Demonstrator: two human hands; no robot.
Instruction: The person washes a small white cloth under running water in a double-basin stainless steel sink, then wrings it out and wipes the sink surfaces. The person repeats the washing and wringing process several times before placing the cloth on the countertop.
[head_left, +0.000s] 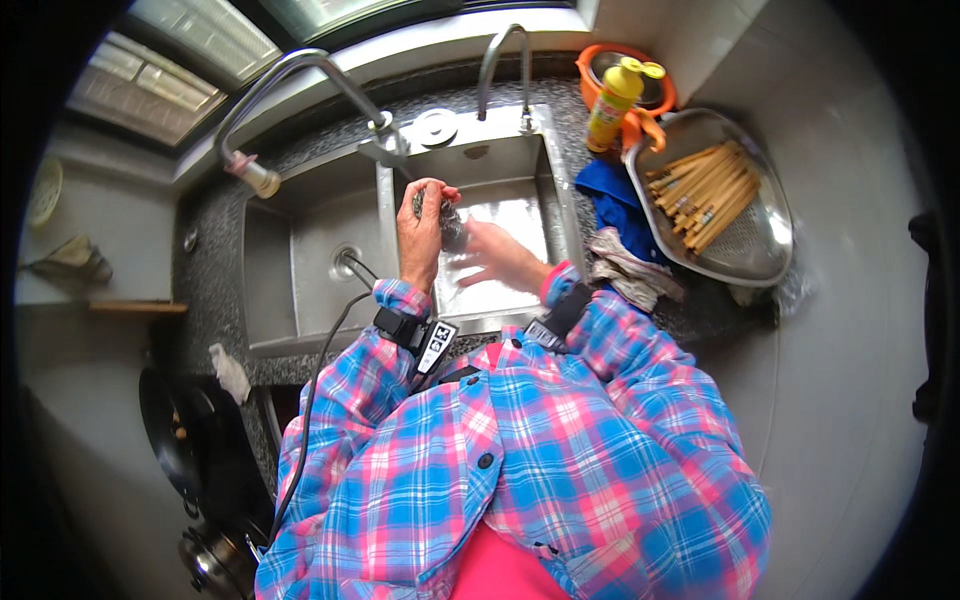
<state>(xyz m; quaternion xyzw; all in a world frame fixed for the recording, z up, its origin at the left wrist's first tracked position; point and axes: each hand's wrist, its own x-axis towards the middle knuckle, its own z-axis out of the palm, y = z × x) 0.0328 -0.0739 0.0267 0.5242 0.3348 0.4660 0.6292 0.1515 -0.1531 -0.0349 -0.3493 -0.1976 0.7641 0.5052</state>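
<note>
Over the right basin of a double stainless steel sink (559, 217), my left hand (421, 229) grips a dark, shiny, mesh-like scrubber (452, 226), its fingers curled round the top. My right hand (495, 255) is blurred, just right of the scrubber, with its fingers spread; whether it touches the scrubber I cannot tell. The left faucet (322, 58) has its spout turned out past the left basin's far corner. A second, thinner faucet (491, 67) stands behind the right basin. A round white lid-like disc (436, 127) lies on the sink's back ledge.
To the right are a metal colander (776, 247) with wooden chopsticks (709, 191), a blue cloth (611, 195), a pale rag (630, 266), a yellow bottle (615, 101) and an orange basin (591, 56). A black wok (169, 427) and metal pot (214, 559) stand lower left. A black cable runs by my left sleeve.
</note>
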